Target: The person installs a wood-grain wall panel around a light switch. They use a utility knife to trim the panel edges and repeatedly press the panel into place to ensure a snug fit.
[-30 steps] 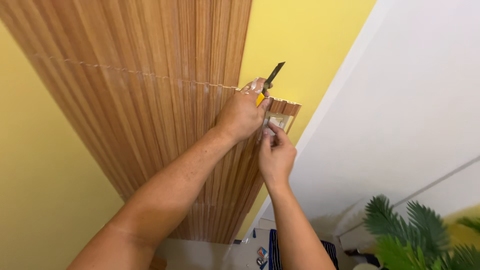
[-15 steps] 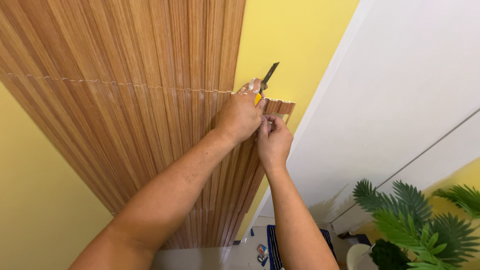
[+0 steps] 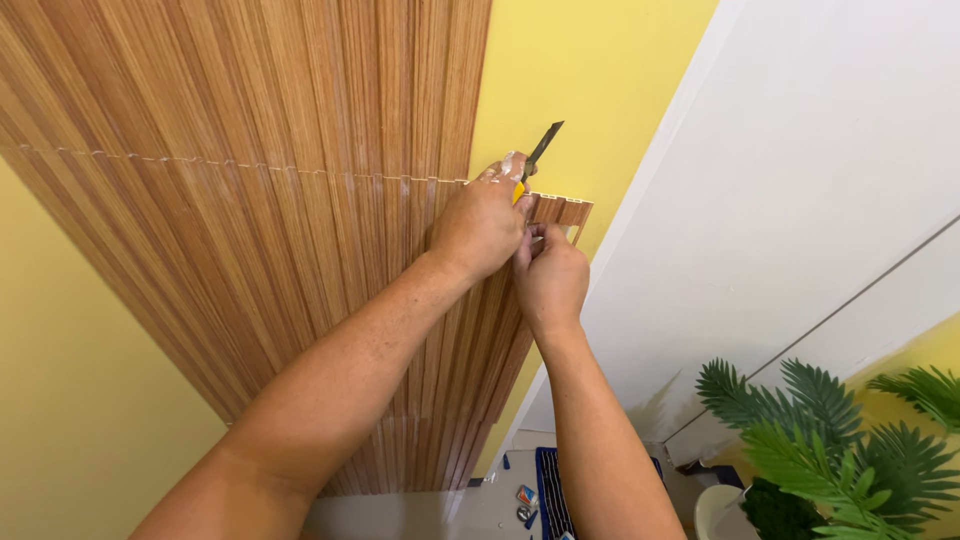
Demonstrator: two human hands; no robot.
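While we look along a yellow wall, we see a broad sheet of wood-grain slatted wall panelling fixed to it, its slats running lengthwise from the floor end near the bottom of the view toward the top. A thin, pale seam crosses the slats from the panelling's left edge toward its right edge. Past that right edge lies a strip of bare yellow wall, then a white door with a dark line across its lower right part. Green fern-like fronds of a potted plant fill the bottom right corner, and a dark striped mat with small items lies on the floor below.

Our left hand is closed around a utility knife with a yellow body, right at the seam's end by the panelling's right edge. Only the dark blade and a sliver of yellow show beyond the fist. The knife's long axis is tilted, with the blade pointing up and to the right, away from the panelling and over the bare yellow strip.

Our right hand sits just below and touching the left, fingers pinched together on a short offcut of panel that juts out from the right edge, directly under the knife.
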